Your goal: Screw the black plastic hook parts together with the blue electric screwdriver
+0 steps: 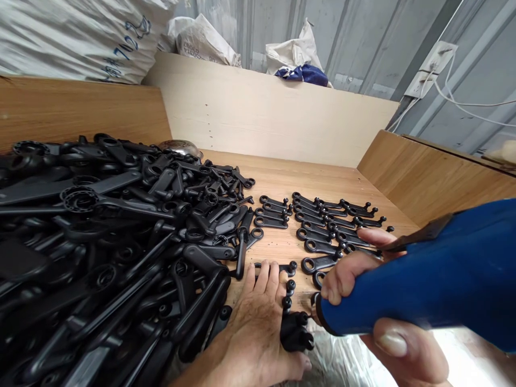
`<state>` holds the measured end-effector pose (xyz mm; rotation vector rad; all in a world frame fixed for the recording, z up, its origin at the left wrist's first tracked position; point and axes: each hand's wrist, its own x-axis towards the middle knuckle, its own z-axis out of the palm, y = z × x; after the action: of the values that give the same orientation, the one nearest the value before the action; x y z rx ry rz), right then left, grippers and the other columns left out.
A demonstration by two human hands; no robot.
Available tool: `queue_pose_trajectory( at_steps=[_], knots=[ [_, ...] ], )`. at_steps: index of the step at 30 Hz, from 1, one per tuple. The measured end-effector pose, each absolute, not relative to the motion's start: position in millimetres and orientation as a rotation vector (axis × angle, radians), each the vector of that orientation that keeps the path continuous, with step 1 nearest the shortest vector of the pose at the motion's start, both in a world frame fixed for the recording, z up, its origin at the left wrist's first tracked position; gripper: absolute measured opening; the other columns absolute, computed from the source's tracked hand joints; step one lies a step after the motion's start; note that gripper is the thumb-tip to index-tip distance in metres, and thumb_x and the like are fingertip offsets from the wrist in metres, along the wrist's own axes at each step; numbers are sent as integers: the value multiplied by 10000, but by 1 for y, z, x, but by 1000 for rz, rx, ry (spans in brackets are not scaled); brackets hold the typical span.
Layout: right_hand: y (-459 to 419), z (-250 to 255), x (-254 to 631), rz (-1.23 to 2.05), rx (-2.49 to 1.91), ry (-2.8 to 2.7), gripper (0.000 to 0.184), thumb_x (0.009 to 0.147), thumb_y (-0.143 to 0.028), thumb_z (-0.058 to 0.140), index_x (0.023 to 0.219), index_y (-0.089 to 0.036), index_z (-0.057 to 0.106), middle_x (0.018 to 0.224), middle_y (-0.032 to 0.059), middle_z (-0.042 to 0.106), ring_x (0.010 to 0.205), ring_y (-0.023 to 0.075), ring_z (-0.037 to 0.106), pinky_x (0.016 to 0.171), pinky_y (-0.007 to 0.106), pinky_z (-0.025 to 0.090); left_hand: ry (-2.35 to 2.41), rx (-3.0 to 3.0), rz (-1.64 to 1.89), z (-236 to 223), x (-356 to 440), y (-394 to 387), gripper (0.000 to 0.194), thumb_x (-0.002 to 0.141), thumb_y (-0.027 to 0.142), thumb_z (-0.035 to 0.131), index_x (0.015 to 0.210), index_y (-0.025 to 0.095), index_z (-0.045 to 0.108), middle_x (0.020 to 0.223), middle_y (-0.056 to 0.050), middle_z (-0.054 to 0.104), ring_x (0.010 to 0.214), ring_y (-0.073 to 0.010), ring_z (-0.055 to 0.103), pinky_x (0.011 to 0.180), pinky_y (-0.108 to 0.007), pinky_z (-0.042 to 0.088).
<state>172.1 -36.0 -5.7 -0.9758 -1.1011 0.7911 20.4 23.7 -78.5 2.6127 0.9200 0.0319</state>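
My right hand (363, 293) is wrapped around a blue power tool (427, 279), its round nose pointing left at a black plastic part (296, 330) near the table's front edge. My left hand (258, 328) lies on the wooden table (282, 180) with fingers stretched flat, pressing on that black part and reaching toward the big heap of black plastic levers (108, 242). To the right of the heap, several black levers (322, 226) lie side by side in rows, just beyond my right hand's fingers.
Wooden boards wall the table at the back (266, 113), left and right (427, 177). White sacks (72, 37) sit behind the boards against a corrugated metal wall. A metal bowl (179, 148) peeks out behind the heap. A socket with cables (433, 67) hangs at the upper right.
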Motion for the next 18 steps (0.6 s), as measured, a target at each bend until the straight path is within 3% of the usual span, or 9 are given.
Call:
queue_pose_trajectory(
  at_steps=[6, 11, 15, 18],
  knots=[
    [-38, -8, 168, 773, -996, -1097, 447, 528, -392, 765, 906, -246, 575, 641, 10, 563, 615, 221, 561, 545, 352, 480, 918, 2617, 64, -82, 19, 24, 1037, 619, 760, 485, 1426, 182, 186, 1496, -142, 166, 1362, -367, 60, 1090, -580, 6],
    [-44, -1, 166, 774, -871, -971, 525, 583, -452, 755, 1035, -266, 563, 633, -8, 574, 531, 167, 538, 486, 308, 473, 913, 2627, 80, -85, 20, 25, 1066, 599, 813, 431, 1389, 112, 288, 1471, -199, 199, 1359, -373, 70, 1087, -580, 3],
    [-51, 11, 165, 820, -754, -889, 265, 835, -458, 566, 1093, -414, 529, 510, -56, 590, 428, 134, 542, 464, 272, 479, 916, 2617, 102, -85, 17, 25, 1094, 616, 794, 435, 1390, 44, 247, 1467, -237, 134, 1362, -355, 40, 1096, -551, -8],
    [-55, 14, 163, 876, -794, -876, 242, 845, -452, 563, 1083, -453, 525, 515, -67, 621, 416, 141, 555, 458, 278, 478, 899, 2599, 74, -81, 17, 25, 1089, 621, 756, 476, 1397, 39, 212, 1465, -242, 99, 1362, -345, 19, 1098, -533, -16]
  ],
)
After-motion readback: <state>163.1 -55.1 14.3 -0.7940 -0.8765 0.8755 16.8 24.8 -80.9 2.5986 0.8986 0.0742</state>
